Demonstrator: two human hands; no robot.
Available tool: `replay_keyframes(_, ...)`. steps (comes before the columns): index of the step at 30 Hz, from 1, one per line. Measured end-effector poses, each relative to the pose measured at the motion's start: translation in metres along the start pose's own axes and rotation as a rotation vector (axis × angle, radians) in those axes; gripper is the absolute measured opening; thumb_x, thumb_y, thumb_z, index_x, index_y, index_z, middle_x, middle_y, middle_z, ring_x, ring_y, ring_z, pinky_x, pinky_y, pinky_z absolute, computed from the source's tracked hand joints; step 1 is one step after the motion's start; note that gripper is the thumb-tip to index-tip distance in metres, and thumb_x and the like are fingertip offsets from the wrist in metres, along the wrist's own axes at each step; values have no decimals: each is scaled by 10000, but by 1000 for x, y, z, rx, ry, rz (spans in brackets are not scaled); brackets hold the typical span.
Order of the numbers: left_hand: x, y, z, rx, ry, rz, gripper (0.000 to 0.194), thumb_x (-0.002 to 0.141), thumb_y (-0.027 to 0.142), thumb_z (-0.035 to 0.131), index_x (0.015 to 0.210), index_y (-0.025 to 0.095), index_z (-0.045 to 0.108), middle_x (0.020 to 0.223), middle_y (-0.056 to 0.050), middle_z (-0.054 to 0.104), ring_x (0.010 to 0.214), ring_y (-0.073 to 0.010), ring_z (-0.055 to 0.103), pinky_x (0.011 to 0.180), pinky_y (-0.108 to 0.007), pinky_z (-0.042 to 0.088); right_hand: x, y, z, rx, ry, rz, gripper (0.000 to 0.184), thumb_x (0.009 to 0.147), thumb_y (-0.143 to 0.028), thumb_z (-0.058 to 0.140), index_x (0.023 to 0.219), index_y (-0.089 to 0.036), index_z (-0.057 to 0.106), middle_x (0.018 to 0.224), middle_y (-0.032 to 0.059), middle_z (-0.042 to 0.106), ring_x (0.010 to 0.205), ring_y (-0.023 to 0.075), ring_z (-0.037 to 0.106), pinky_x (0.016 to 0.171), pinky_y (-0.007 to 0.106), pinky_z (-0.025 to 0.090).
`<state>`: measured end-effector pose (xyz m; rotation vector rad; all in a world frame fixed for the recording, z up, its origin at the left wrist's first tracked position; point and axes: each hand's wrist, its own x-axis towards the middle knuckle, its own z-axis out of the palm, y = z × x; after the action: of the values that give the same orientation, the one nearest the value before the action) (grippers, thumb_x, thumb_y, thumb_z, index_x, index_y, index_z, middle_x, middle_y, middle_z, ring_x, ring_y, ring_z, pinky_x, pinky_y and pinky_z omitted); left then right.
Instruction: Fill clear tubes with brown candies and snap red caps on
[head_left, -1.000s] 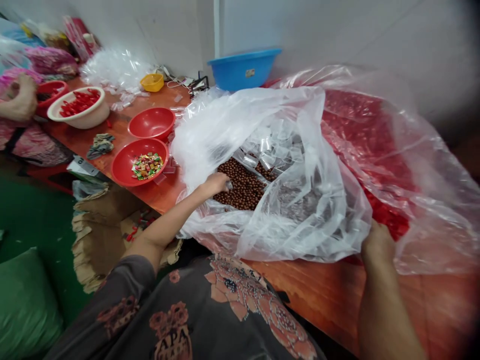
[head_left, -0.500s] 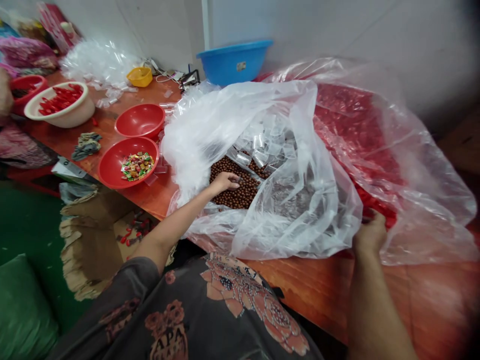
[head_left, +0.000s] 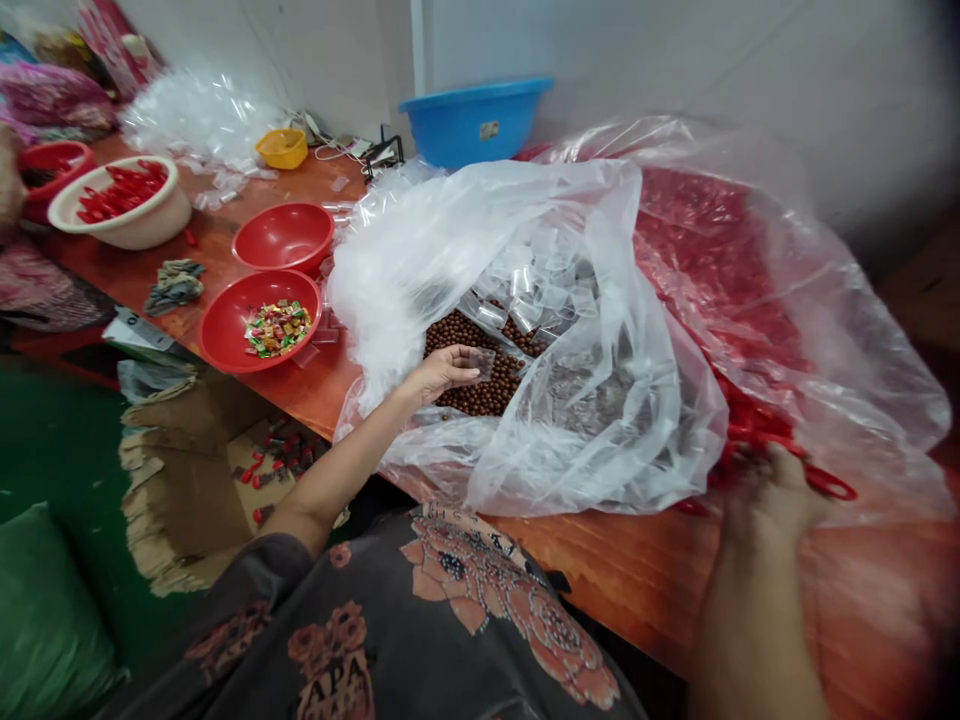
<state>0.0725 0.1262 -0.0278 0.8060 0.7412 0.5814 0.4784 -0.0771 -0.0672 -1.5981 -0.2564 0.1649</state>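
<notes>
My left hand (head_left: 442,374) pinches a small clear plastic container (head_left: 484,366) above a heap of round brown balls (head_left: 474,400). The balls lie inside a large open translucent plastic bag (head_left: 592,475), and many more clear containers (head_left: 551,280) are piled behind them. My right hand (head_left: 784,485), smeared by motion, is at the mouth of a second clear bag (head_left: 862,350) of red plastic pieces (head_left: 697,220). Its fingers are closed on a red plastic piece with a looped end (head_left: 832,484).
Two red bowls, an upper one (head_left: 281,237) and a lower one (head_left: 217,330) with wrapped candies, stand left. Beyond are a white bowl (head_left: 142,230) of red pieces, a yellow basket (head_left: 282,148) and a blue basin (head_left: 476,125). A cardboard box (head_left: 169,500) sits below the table edge.
My left hand has lifted slightly, and a clear container now shows in its fingers. My right hand has drawn back and to the right from the red pieces, bringing a looped red piece out.
</notes>
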Motion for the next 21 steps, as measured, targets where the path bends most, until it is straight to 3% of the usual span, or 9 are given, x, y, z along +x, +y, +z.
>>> replay_keyframes(3, -13, 4, 6, 2, 17, 47, 422, 603, 37, 797, 989, 136, 657, 962, -48, 711, 852, -145, 679, 912, -376, 515, -4, -24, -3, 102, 77, 43, 164, 541, -186, 452, 645, -217, 329, 694, -29, 405, 614, 101, 445, 623, 298, 391)
replay_keyframes(7, -24, 9, 13, 53, 3, 115, 438, 613, 40, 779, 1026, 142, 677, 1019, -60, 706, 881, -140, 660, 913, -355, 504, -26, -63, -5, 299, 80, 90, 95, 553, -209, 450, 639, -198, 410, 783, 2, 477, 704, 124, 514, 655, 312, 430)
replay_keyframes(11, -32, 15, 23, 105, -24, 140, 420, 637, 38, 757, 1039, 142, 697, 1043, -70, 708, 907, -135, 650, 942, -340, 479, -62, -99, 9, 505, 24, 181, 207, 537, -177, 539, 737, -180, 486, 783, -26, 530, 700, 86, 572, 608, 206, 456)
replay_keyframes(16, -41, 20, 34, 107, -48, 83, 437, 652, 61, 752, 1078, 145, 698, 1061, -76, 709, 903, -141, 659, 904, -314, 491, -110, -123, 42, 509, -237, 256, 375, 518, -174, 677, 862, -184, 530, 691, -51, 607, 550, 72, 584, 475, 144, 456)
replay_keyframes(19, -45, 21, 38, 111, -52, 46, 461, 658, 80, 750, 1112, 138, 691, 1053, -82, 714, 872, -138, 664, 857, -293, 505, -130, -128, 64, 463, -401, 236, 419, 565, -192, 720, 959, -181, 575, 748, -22, 673, 551, 80, 616, 508, 164, 514)
replay_keyframes(21, -47, 19, 39, 108, -61, 28, 481, 662, 93, 752, 1136, 136, 683, 1052, -85, 717, 857, -137, 667, 838, -290, 511, -135, -128, 76, 461, -439, 220, 397, 611, -213, 733, 983, -167, 599, 778, -9, 686, 566, 79, 632, 539, 169, 539)
